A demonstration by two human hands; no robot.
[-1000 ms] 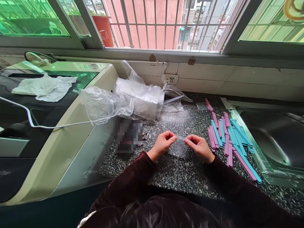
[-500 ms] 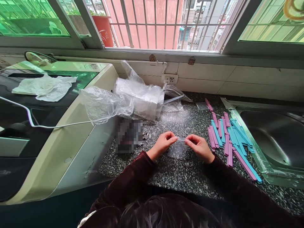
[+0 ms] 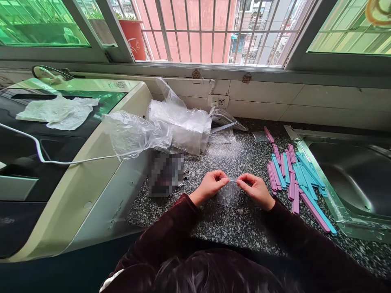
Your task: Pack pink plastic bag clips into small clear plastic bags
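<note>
A small clear plastic bag [image 3: 228, 194] hangs over the speckled counter, its top edge pinched at both ends. My left hand [image 3: 210, 185] closes thumb and finger on the left end of that edge. The right end is pinched by my right hand [image 3: 255, 189], a short gap away. Right of my hands lies a loose pile of pink bag clips [image 3: 292, 186] and blue bag clips [image 3: 302, 176] of several lengths. Behind, large clear plastic bags [image 3: 183, 124] lie crumpled in a heap.
A steel sink [image 3: 351, 175] borders the pile on the right. At left stands a washing machine [image 3: 76, 195] with a white cloth [image 3: 61, 112] and a white cord [image 3: 82, 162] on it. A blurred dark item [image 3: 165, 175] lies beside it. A wall socket [image 3: 218, 101] sits behind.
My two hands have drawn slightly closer together along the bag's top edge, the left one shifting a little right. The clips and the bag heap stay where they were.
</note>
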